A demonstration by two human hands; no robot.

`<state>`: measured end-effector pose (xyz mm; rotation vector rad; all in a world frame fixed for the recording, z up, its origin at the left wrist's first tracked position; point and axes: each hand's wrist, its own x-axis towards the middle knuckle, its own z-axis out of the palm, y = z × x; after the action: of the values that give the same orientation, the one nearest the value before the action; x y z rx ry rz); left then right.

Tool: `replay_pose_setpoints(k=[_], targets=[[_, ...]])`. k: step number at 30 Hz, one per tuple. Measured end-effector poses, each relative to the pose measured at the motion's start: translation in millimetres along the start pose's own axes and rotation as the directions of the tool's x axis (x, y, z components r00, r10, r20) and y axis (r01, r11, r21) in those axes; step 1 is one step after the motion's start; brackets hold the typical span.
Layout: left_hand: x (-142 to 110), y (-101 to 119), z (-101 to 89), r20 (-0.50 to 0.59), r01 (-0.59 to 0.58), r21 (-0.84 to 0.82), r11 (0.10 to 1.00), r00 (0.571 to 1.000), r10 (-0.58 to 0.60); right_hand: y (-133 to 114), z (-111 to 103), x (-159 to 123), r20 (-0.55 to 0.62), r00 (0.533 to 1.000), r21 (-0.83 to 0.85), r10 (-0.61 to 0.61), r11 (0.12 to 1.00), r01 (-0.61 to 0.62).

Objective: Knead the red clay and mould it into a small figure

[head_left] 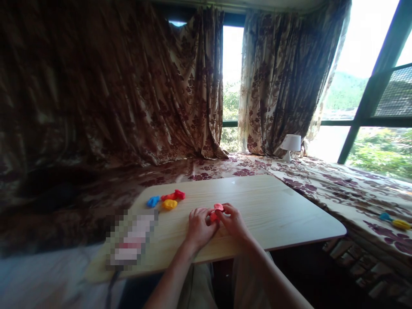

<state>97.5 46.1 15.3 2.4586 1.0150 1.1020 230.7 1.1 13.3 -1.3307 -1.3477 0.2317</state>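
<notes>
A small coral-red lump (219, 207) is held between my two hands over the middle of the low table. It looks soft, like modelling clay or a limp balloon; I cannot tell which. My left hand (200, 226) lies low at the tabletop, its fingers bent and its thumb side against the lump's lower part. From the right, my right hand (234, 221) pinches the lump with thumb and fingertips. Part of the lump is hidden behind the fingers. Farther back on the left lie a blue lump (153, 201), a red lump (174, 195) and a yellow lump (169, 204), close together.
The pale wooden table (273, 206) has rounded corners. On its left lies a blurred-out oblong object (133, 238) with a dark cord. Flowered cloth around the table bears a white lamp (291, 146), plus a teal piece (385, 217) and a yellow piece (401, 224) at right.
</notes>
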Motion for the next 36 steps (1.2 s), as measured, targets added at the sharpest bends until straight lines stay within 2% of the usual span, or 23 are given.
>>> replay_pose_setpoints(k=[7, 16, 20, 24, 30, 36], targets=[[1, -1, 0.4, 0.021, 0.025, 0.074, 0.997, 0.999, -0.027, 3, 1, -2, -0.006, 1.0, -0.033, -0.031, 0.999, 0.03], [-1, -2, -1.4, 0.024, 0.015, 0.052, 0.999, 1.0, -0.016, 9, 1, -1, -0.003, 1.0, -0.027, -0.007, 1.0, 0.007], [-1, -4, -1.6, -0.032, 0.044, 0.053, 0.998, 0.999, -0.042, 9, 0, 0, 0.012, 0.998, -0.072, -0.058, 0.996, 0.059], [0, -5, -0.4, -0.097, 0.102, 0.055, 0.993, 0.991, -0.097, 13, 1, 0, -0.047, 0.993, -0.161, -0.111, 0.982, 0.102], [-1, -5, 1.0, -0.082, 0.091, 0.084, 0.992, 0.993, -0.084, 15, 3, -1, -0.008, 0.99, -0.224, -0.143, 0.965, 0.138], [0, -1, -2.1, -0.007, 0.049, 0.117, 0.992, 0.999, -0.048, 8, 1, -4, 0.018, 0.991, -0.304, -0.131, 0.944, 0.13]])
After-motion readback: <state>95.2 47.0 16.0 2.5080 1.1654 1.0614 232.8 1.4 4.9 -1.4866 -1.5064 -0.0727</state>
